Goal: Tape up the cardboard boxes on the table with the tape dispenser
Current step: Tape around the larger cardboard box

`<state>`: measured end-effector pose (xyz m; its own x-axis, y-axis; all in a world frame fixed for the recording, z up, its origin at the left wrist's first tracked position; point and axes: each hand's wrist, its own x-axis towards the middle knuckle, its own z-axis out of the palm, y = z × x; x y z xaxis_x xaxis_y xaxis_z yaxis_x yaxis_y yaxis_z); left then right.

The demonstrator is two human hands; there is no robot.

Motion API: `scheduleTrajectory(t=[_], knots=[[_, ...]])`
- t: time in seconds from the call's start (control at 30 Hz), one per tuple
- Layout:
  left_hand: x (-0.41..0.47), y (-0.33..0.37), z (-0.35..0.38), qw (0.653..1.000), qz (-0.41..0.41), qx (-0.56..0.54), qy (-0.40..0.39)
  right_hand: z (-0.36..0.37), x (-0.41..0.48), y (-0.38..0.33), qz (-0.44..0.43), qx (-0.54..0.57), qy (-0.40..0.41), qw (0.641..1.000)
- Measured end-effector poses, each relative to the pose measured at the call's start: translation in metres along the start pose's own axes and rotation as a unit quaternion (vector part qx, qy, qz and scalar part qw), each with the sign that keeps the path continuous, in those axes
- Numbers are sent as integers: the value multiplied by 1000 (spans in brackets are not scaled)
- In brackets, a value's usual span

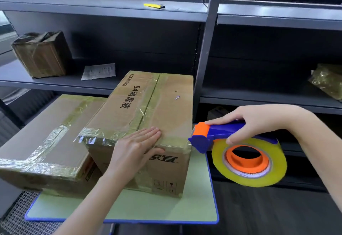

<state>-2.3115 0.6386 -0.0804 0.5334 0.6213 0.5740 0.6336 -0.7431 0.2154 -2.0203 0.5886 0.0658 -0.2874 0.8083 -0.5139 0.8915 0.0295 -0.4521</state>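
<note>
Cardboard, glossy with tape, makes up two boxes on the green table point(129, 210): the taller box point(148, 116) leans partly on the flatter box point(48, 134) to its left. The left hand point(137, 147) lies flat on the taller box's near top edge, fingers straight and together. The right hand point(259, 122) curls round the blue dispenser point(218, 134), whose nose touches the box's right corner, its yellow roll point(249, 162) hanging below.

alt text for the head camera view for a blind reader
A left hand presses flat on a taped cardboard box while the right hand grips a blue and orange tape dispenser at the box's near right corner. A second taped box lies beside it on the green table.
</note>
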Motion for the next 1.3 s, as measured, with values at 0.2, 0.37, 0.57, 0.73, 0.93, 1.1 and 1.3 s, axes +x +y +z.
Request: scheduleTrajectory(t=[0.2, 0.37, 0.57, 0.73, 0.93, 1.1, 1.3], knots=[[1, 4, -1, 1000, -7, 9, -4, 17, -3, 19, -8, 47, 0, 999], [0, 4, -1, 1000, -18, 4, -18, 14, -10, 24, -1, 26, -11, 1000], [1, 5, -4, 999, -27, -4, -30, 15, -14, 23, 10, -7, -29, 999], [3, 5, -4, 999, -29, -7, -31, 10, -13, 14, 27, -52, -47, 997], [2, 8, -2, 999, -39, 8, -30, 6, -4, 0, 51, -131, -62, 988], [10, 32, 3, 994, 0, 100, -44, 0, 6, -5, 52, -178, -63, 981], [17, 67, 27, 994, 90, 18, -52, -4, 19, -7, 64, -183, -97, 976]])
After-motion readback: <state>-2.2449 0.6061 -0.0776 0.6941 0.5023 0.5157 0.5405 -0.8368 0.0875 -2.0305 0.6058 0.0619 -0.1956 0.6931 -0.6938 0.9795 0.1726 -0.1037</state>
